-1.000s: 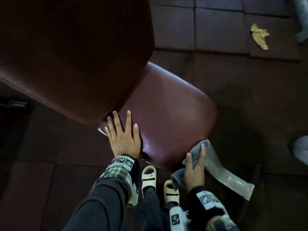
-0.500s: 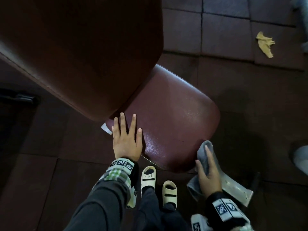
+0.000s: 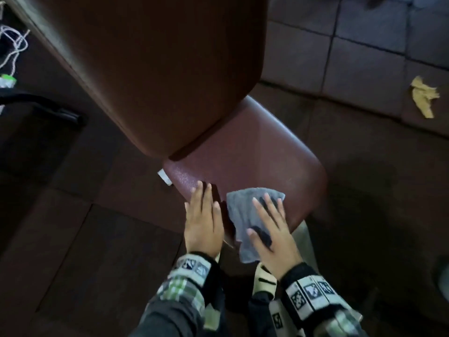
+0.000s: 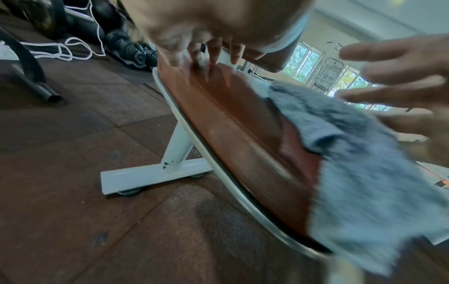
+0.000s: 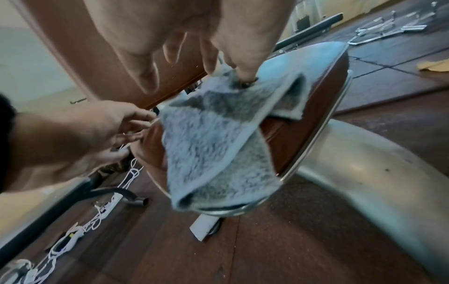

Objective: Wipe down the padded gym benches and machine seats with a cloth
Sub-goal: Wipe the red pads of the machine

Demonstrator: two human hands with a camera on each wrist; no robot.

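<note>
A maroon padded seat (image 3: 255, 152) lies below a tilted brown backrest pad (image 3: 150, 59). My left hand (image 3: 202, 216) lies flat with straight fingers on the seat's near left corner. A grey cloth (image 3: 245, 212) is spread on the seat's near edge, and my right hand (image 3: 272, 227) presses it down with spread, straight fingers. In the left wrist view the cloth (image 4: 359, 173) drapes over the seat (image 4: 233, 123) rim. In the right wrist view the cloth (image 5: 213, 146) hangs off the seat (image 5: 311, 107) edge, my fingertips (image 5: 245, 76) pushing into it.
The bench's white metal foot (image 4: 155, 176) stands on dark rubber floor tiles. A crumpled yellow rag (image 3: 424, 96) lies on the floor at right. White cords (image 5: 82, 226) and a black tube frame (image 3: 41, 105) lie to the left. My sandalled foot (image 3: 263, 279) is under the seat edge.
My right hand has carried the cloth from below the seat's right edge up onto the seat's near edge. My left hand has slid back toward the near corner.
</note>
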